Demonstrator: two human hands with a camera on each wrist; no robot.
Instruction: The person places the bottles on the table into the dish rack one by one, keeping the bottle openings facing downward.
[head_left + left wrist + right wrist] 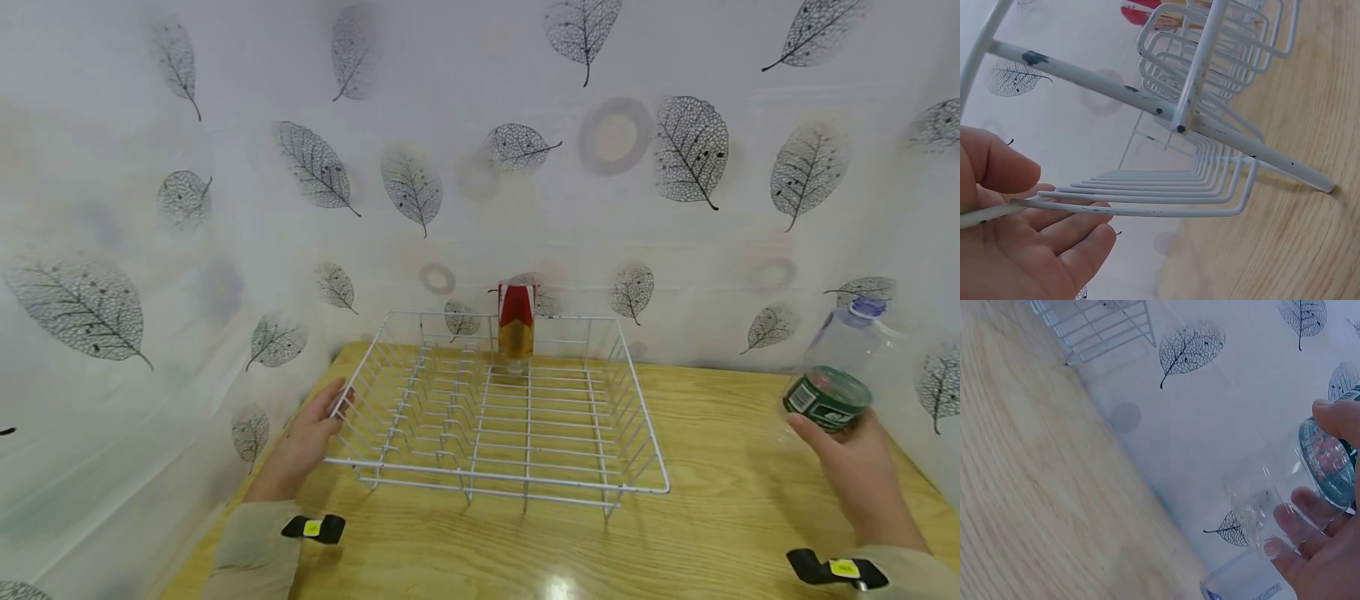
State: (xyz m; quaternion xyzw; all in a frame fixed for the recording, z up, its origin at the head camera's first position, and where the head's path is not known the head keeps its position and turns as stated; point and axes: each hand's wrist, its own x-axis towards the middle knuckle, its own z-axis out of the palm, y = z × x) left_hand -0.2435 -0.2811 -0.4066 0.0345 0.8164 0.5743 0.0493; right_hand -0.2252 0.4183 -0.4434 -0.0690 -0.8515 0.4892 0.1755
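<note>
The left hand [318, 417] loosely grips the left rim of the white wire rack [643, 408] — thumb on one side of the wire, fingers slightly bent on the other. At the right, the right hand [855, 454] holds a clear bottle [821, 404], thumb against its green label, fingers curled round it. A red-and-amber bottle [516, 321] is upright at the rack's far side.

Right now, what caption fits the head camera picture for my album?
Left grip on a white wire rack, right grip around a clear, green-labelled bottle.
</note>
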